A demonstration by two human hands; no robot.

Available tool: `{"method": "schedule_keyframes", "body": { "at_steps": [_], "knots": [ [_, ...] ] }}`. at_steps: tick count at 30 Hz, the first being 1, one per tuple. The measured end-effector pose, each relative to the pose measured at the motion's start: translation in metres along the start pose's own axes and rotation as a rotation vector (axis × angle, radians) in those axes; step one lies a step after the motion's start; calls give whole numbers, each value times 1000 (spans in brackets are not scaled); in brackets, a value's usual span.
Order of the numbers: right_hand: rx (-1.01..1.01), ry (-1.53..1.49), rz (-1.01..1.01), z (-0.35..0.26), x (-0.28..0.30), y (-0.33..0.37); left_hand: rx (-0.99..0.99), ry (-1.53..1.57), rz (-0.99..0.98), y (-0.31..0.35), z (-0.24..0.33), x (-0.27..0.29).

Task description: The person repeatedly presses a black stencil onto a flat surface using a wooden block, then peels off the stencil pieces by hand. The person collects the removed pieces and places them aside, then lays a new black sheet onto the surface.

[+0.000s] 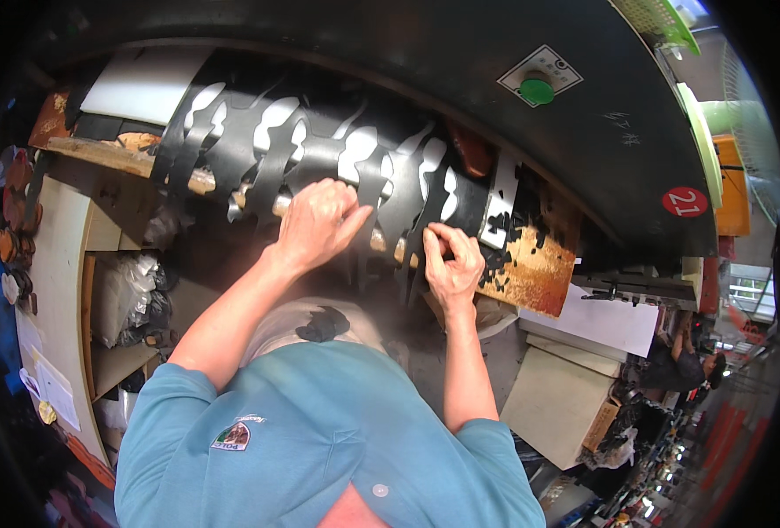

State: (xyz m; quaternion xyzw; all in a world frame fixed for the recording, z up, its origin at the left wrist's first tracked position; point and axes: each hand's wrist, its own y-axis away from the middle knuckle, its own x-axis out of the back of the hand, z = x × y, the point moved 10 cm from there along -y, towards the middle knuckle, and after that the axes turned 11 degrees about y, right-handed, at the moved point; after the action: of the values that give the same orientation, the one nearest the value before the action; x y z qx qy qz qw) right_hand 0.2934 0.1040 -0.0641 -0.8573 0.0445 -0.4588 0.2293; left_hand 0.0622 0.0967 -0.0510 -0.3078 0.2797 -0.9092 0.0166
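Observation:
A black, leather-like sheet (pixel 319 158) with several cut-out shapes lies across the work surface, white showing through the openings. Its near edge hangs down in ragged strips. My left hand (pixel 318 224) rests over that edge near the middle, fingers curled under and thumb stretched to the right; whatever is beneath the fingers is hidden. Further right, my right hand (pixel 453 264) pinches the edge of a hanging strip between thumb and forefinger. A dark scrap (pixel 324 324) lies on my lap.
Overhead and beyond stands a dark machine body with a green button (pixel 538 88). Small black scraps lie on a worn wooden board (pixel 535 273) at the right. A white sheet (pixel 143 84) is at the far left; shelves (pixel 121 365) stand below. Another person (pixel 680 365) is at far right.

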Motion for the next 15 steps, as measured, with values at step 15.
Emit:
{"method": "schedule_keyframes", "body": {
  "at_steps": [15],
  "knots": [
    [-213,290,-378,64,-87,-157,215,178,-538,-71,-65,-15]
  ]
}}
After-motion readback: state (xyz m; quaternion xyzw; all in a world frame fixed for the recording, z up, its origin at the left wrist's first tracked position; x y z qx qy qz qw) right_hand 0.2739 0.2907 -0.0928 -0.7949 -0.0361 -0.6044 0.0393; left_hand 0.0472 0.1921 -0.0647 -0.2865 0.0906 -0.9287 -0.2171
